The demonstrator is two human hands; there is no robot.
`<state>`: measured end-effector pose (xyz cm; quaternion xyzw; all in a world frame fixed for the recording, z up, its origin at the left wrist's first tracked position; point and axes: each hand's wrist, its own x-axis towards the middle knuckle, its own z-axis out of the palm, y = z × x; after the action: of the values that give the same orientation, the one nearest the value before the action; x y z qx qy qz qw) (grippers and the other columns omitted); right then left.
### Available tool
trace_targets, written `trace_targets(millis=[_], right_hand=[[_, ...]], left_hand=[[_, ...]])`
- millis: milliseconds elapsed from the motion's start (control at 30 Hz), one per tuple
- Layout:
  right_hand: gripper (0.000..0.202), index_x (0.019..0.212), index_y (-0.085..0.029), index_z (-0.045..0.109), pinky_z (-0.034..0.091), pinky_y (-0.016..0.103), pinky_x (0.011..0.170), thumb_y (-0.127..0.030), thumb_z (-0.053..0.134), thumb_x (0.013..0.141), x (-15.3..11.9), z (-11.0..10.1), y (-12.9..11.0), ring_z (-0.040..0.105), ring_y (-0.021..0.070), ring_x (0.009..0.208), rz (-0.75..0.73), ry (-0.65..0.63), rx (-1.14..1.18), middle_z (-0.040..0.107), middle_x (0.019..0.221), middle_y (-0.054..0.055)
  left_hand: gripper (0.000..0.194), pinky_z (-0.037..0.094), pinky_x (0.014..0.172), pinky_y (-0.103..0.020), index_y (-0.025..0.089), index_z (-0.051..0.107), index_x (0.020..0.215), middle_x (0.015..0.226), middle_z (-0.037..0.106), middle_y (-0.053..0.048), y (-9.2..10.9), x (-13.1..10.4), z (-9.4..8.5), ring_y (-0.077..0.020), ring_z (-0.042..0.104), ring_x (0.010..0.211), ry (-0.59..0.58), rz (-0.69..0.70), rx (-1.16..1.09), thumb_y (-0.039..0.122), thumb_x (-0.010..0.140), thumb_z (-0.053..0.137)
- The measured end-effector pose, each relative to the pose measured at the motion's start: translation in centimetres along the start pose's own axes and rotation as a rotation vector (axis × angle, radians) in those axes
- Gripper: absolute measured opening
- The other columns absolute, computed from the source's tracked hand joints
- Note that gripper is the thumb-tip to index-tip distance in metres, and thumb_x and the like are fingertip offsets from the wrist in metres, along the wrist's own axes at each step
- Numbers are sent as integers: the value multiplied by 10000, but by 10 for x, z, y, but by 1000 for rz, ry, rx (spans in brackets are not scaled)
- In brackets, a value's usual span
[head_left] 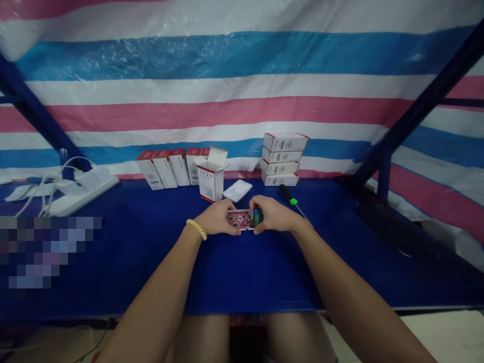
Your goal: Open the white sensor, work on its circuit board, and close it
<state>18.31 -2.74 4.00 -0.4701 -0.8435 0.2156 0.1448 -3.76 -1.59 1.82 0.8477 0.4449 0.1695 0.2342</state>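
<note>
Between my hands is a small white-edged device [239,220] with a red circuit board showing and a green-and-blue cylindrical battery at its right end. My left hand [218,218] grips its left end, thumb at the near edge and fingers at the far edge. Around the right end, by the battery, my right hand [273,214] is closed in the same way. Just beyond the device lies a white plastic cover [238,190]. Next to that cover stands a white-and-red box [212,180] with its top flaps up.
Several red-topped boxes [162,169] stand in a row behind on the left. More boxes [282,157] are stacked at back right. A green-and-black screwdriver [291,195] lies beside my right hand. A white power strip [81,194] with cables sits far left on the blue table [249,282].
</note>
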Motion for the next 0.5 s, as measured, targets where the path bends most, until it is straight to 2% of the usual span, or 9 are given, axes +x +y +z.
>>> trace_targets(millis=[133, 233, 333, 500], right_hand=[[463, 922, -184, 546, 376, 251, 662, -187, 801, 535, -1, -1, 0, 543, 138, 740, 52, -23, 92, 613, 837, -15], [382, 900, -182, 610, 403, 262, 729, -192, 786, 560, -1, -3, 3, 582, 148, 807, 26, 22, 146, 657, 898, 1], [240, 834, -178, 654, 406, 274, 754, -235, 744, 619, 0, -3, 6, 590, 151, 802, -21, 61, 122, 671, 859, 5], [117, 712, -165, 634, 395, 258, 691, -182, 670, 603, 0, 0, 8, 564, 127, 704, -80, 51, 92, 655, 770, -4]], left_hand=[[565, 460, 745, -363, 159, 577, 963, 955, 609, -61, -2, 1, 1, -239, 590, 859, 63, 53, 39, 468, 547, 802], [558, 467, 756, -361, 159, 557, 979, 973, 587, -58, -3, 2, 2, -229, 584, 861, 136, 93, 51, 429, 554, 799], [533, 472, 753, -356, 169, 535, 947, 975, 569, -50, -3, 2, 2, -226, 580, 860, 199, 98, 65, 389, 540, 800], [539, 469, 747, -354, 186, 514, 923, 975, 565, -38, -1, 3, 3, -223, 586, 844, 193, 88, 81, 360, 505, 806]])
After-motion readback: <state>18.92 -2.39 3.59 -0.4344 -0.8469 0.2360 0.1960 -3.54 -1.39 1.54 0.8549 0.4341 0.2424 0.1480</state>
